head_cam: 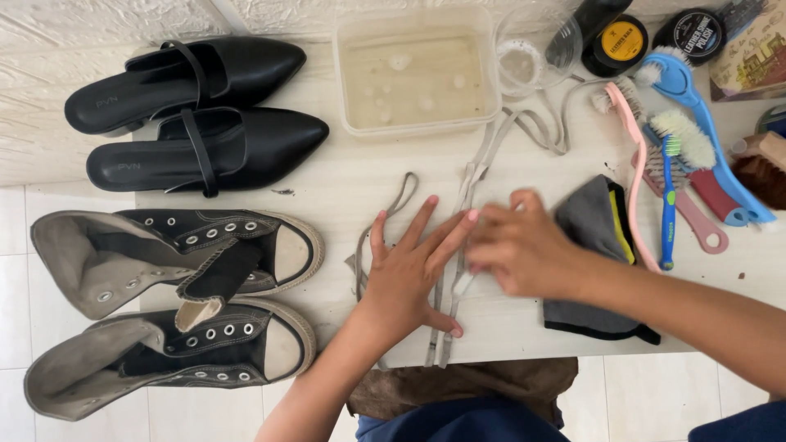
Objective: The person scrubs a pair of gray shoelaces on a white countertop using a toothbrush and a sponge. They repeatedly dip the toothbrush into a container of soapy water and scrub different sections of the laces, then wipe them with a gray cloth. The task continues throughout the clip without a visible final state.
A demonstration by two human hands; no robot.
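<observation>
**Hands flat on laces, table centre**

While the left hand (409, 274) lies palm down with fingers spread, it presses on the grey laces (458, 245) near the table's (508, 327) front edge. Its fingertips point up and right, toward the right hand (520, 250). Right hand is just beside it, touching or nearly so at the fingertips; fingers curled down onto the same laces. It's motion-blurred, so can't tell if it pinches a lace or only presses.

Laces: flat grey strands running from the front edge up past both hands, one looping left of the left hand, others trailing up and right toward the brushes.

Right of the right hand: folded grey cloth (594, 237) with a yellow strip, partly under the wrist. Beyond it, a pink brush (647, 188), a blue toothbrush (669, 205), a blue brush (704, 115), and a wooden brush (765, 168) at the edge of view.

Above the hands: clear tub (416, 69) of cloudy water, clear cup (536, 49) next to it, two round polish tins (620, 42) further right.

Left: a pair of black pointed flats (205, 123) at the back, a pair of unlaced black high-top sneakers (176, 303) in front, overhanging the table edge above white floor tiles (49, 205).
</observation>
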